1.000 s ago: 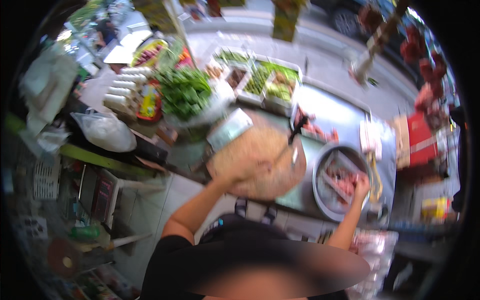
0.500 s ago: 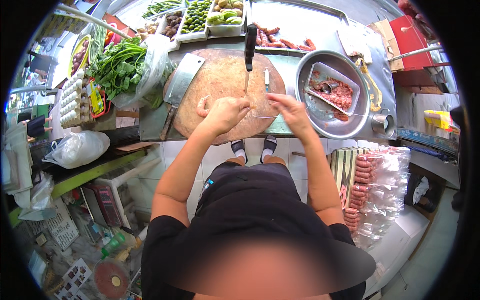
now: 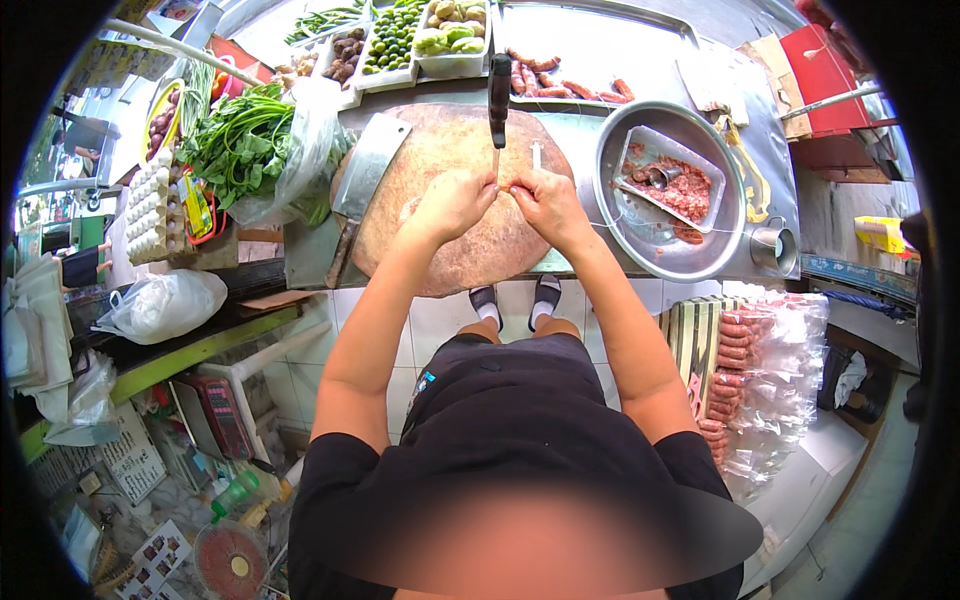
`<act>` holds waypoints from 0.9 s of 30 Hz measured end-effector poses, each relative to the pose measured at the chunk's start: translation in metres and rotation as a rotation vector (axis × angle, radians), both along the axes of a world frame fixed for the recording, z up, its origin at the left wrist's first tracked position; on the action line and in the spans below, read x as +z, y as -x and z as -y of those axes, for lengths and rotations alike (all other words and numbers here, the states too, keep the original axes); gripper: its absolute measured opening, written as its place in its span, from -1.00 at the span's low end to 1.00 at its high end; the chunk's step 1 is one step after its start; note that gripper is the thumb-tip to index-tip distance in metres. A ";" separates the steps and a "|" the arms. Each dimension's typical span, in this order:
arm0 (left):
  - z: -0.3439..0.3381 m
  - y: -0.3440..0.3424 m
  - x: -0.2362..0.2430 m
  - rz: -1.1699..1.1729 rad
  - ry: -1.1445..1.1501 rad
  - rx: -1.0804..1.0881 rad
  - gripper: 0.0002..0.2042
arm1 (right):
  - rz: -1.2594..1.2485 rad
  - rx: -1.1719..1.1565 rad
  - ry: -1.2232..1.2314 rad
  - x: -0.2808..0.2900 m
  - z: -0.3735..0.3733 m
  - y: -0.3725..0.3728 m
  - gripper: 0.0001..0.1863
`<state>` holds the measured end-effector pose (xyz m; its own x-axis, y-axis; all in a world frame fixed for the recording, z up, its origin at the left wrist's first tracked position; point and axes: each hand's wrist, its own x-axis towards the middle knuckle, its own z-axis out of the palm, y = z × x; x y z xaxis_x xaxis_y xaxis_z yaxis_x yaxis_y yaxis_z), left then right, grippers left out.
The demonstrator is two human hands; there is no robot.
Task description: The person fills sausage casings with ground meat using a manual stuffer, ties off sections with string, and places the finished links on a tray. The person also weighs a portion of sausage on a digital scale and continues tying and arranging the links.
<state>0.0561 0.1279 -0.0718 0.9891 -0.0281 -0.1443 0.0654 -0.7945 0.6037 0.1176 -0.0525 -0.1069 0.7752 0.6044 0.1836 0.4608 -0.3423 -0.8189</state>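
Observation:
My left hand (image 3: pixel 458 205) and my right hand (image 3: pixel 550 208) meet fingertip to fingertip over the round wooden chopping board (image 3: pixel 470 260). Both pinch closed just below the blade of an upright black-handled knife (image 3: pixel 499 105). What sits between the left fingertips is too small to make out. A thin pale string (image 3: pixel 603 224) runs from my right hand toward the bowl. A short raw sausage (image 3: pixel 408 209) lies mostly hidden beside my left wrist. Behind my right fingers lies a syringe-like white tube (image 3: pixel 537 155). A wide cleaver (image 3: pixel 370 165) rests on the board's left side.
A metal bowl (image 3: pixel 735 235) at right holds a tray of minced meat (image 3: pixel 685 190); a metal cup (image 3: pixel 768 247) stands beside it. Sausages (image 3: pixel 570 90) lie on the tray behind. Greens (image 3: pixel 245 150) and eggs (image 3: pixel 155 205) are at left. Bagged sausages (image 3: pixel 735 370) hang below right.
My right hand has moved left and closed to meet my left hand at the knife blade. The sausage by my left wrist is now more hidden. The view has shifted slightly.

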 end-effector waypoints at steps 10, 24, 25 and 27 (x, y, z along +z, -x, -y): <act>-0.013 -0.029 -0.013 -0.041 0.022 0.018 -0.79 | 0.145 0.030 0.087 -0.010 -0.019 -0.031 -0.88; -0.033 -0.011 0.005 0.218 0.032 0.184 -0.84 | -0.184 -0.186 0.108 -0.069 0.025 -0.056 -0.82; -0.032 -0.001 0.018 0.298 0.017 0.113 -0.86 | -0.301 -0.256 0.070 -0.068 0.036 -0.057 -0.78; -0.021 0.021 0.033 0.294 -0.065 0.056 -0.89 | -0.375 -0.337 0.022 -0.065 0.061 -0.057 -0.81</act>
<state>0.0355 0.1486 -0.0389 0.9884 0.0278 0.1491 -0.0597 -0.8324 0.5510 0.1749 -0.1133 -0.1716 0.9380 0.3101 -0.1547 -0.0024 -0.4405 -0.8977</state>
